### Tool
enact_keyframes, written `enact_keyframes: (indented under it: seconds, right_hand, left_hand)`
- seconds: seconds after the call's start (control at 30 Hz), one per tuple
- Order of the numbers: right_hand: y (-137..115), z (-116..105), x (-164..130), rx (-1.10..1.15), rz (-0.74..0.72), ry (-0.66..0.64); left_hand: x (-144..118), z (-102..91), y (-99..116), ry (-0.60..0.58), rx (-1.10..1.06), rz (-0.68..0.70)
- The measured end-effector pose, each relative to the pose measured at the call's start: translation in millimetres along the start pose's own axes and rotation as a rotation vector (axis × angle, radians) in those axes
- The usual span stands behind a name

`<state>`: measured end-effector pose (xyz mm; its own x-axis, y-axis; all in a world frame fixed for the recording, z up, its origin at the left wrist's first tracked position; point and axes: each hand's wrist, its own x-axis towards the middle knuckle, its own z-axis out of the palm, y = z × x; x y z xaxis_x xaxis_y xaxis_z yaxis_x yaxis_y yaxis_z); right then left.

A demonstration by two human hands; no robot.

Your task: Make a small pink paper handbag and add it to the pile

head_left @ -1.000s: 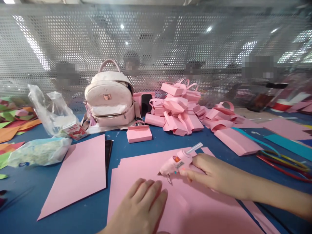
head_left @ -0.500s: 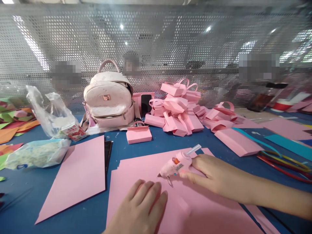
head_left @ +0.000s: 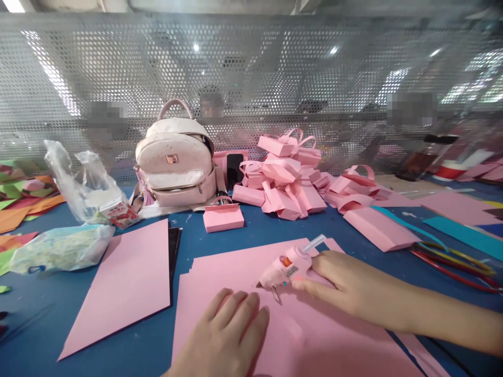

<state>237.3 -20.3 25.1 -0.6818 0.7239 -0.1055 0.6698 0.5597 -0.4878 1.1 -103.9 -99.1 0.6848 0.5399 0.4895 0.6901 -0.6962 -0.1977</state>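
My right hand is closed around the handle of a pink glue gun, a clear glue stick poking out of its rear. The gun lies low over a pink sheet, its nozzle pointing left; whether it touches the paper I cannot tell. My left hand rests palm down on the same sheet, fingers stretched forward and slightly bent, just in front of the nozzle. Near the thumb lies a faint pale strip or fold, blurred.
Beyond the sheet sit a small pink paper box, a heap of pink paper bags and a white backpack. Another pink sheet covers part of a dark device at left. Coloured cords lie right, before a perforated metal screen.
The glue gun and my right hand have shifted very slightly to the right. My left hand stays in place.
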Motion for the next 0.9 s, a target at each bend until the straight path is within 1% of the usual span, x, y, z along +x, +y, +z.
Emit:
enact_keyframes:
  seconds: [0.13, 0.23, 0.47, 0.6, 0.7, 0.8, 0.9]
  right_hand:
    - [1, -3, -4, -0.096, 0.028, -0.042]
    - [2, -4, -6, -0.151, 0.042, -0.049]
    - [8, 2, -12, -0.161, 0.069, -0.032]
    - [10, 4, -15, -0.198, 0.065, -0.04]
    - [11, 4, -18, -0.22, 0.062, -0.016]
    - [13, 5, -20, -0.214, 0.057, 0.002]
    - [16, 6, -22, -0.187, 0.051, -0.008]
  left_hand:
    - [1, -1.9, 0, -0.016, -0.012, -0.006]
    - [2, -3.1, 0, -0.009, -0.02, -0.003]
    - [1, -2.6, -1, -0.02, -0.02, 0.004]
    - [1, -2.7, 0, 0.001, -0.015, 0.002]
    - [2, -2.9, 0, 0.006, -0.012, 0.005]
    - [2, -2.9, 0, -0.002, -0.019, 0.005]
    - [2, -3.2, 0, -0.011, -0.023, 0.005]
